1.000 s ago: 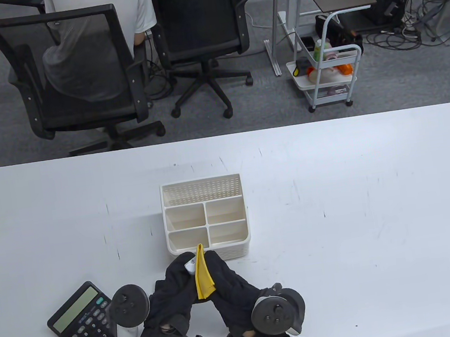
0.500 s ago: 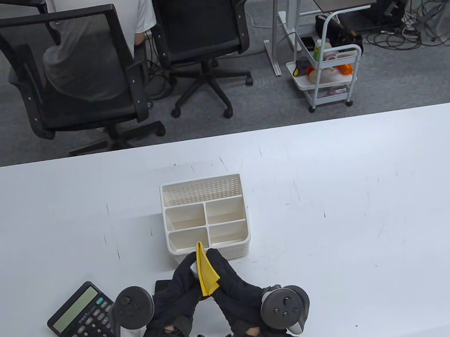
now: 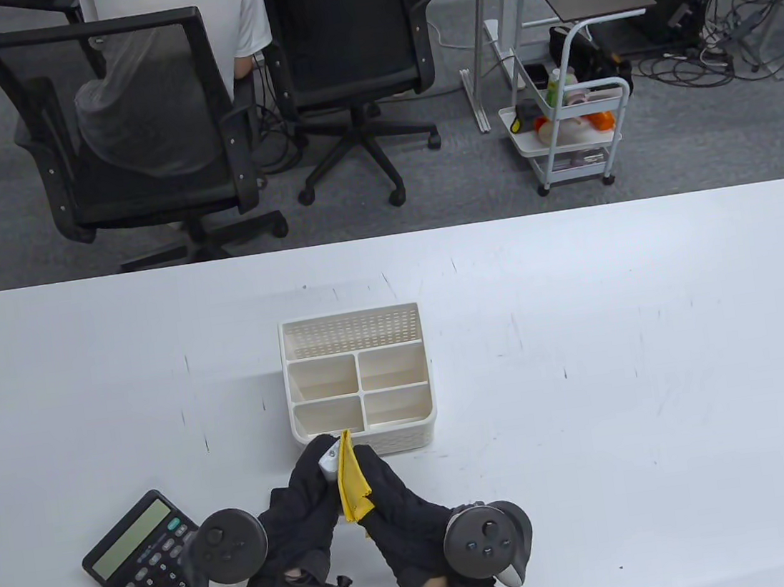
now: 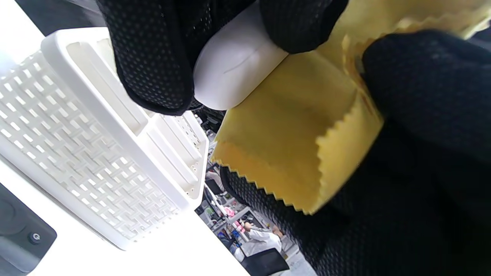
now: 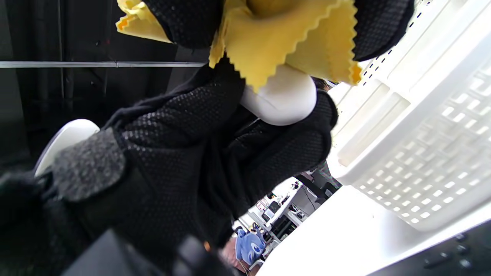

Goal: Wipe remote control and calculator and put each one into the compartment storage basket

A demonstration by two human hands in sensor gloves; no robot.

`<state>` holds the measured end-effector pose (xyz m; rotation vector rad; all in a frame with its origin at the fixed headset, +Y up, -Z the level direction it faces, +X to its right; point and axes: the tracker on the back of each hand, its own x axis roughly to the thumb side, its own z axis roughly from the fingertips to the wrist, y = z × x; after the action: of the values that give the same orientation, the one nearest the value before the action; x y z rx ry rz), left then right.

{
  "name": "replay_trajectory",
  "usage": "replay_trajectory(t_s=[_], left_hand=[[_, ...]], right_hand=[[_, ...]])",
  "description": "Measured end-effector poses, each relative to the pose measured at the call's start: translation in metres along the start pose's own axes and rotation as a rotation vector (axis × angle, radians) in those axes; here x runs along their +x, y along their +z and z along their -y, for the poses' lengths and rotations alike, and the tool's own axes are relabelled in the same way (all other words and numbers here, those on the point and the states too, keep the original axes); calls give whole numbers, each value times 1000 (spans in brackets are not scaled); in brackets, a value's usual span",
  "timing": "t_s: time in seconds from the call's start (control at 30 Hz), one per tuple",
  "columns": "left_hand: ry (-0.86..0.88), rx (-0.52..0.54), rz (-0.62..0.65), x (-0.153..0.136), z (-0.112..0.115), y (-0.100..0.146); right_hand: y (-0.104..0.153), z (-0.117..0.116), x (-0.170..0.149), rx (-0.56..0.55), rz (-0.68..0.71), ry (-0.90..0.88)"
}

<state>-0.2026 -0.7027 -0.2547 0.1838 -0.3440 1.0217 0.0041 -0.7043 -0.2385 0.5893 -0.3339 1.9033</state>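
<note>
Item 1: white rounded plastic remote control (image 3: 327, 460). I see it gripped in my left hand (image 3: 302, 496), fingers curled round its body, only its rounded end showing. It is held above the worktop near the middle of the near edge, just in front of the basket's near wall.

Item 2: yellow cloth with zigzag-cut edges (image 3: 351, 485). My right hand (image 3: 399, 512) pinches it, fingers folded around it, and presses it against the side of the remote control. In the left wrist view the cloth (image 4: 291, 126) lies against the white casing (image 4: 234, 73).

Item 3: white plastic compartment storage basket with lattice walls (image 3: 365, 430). It stands at the middle of the white worktop (image 3: 625, 364): one long perforated section at the far side, four smaller sections in front. I see nothing in any section. Its near wall is just beyond my fingertips.

Item 4: black desk calculator with grey-green display (image 3: 143, 566). It lies flat and askew near the near-left part of the worktop, just beside my left wrist, close to the near edge, untouched.

Open room: wide bare surface to the right of the basket as far as the right edge, and to the left and behind it up to the far edge.
</note>
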Motion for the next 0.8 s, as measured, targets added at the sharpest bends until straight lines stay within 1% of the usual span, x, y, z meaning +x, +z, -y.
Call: replay_trajectory(t_s=[0.1, 0.2, 0.37, 0.57, 0.67, 0.73, 0.8], left_hand=[[-21, 18, 27, 5, 2, 0], [-34, 30, 27, 7, 2, 0], [28, 40, 0, 1, -1, 0], [107, -55, -5, 1, 4, -1], [87, -87, -5, 2, 8, -1], [37, -117, 9, 4, 11, -1], [13, -103, 22, 6, 11, -1]], right_hand=[[0, 2, -4, -10, -22, -30], [-1, 2, -6, -8, -25, -38], [1, -2, -6, 21, -44, -23], [2, -1, -1, -30, 0, -49], [3, 2, 0, -67, 6, -54], [2, 5, -2, -93, 2, -70], [1, 5, -4, -90, -19, -87]])
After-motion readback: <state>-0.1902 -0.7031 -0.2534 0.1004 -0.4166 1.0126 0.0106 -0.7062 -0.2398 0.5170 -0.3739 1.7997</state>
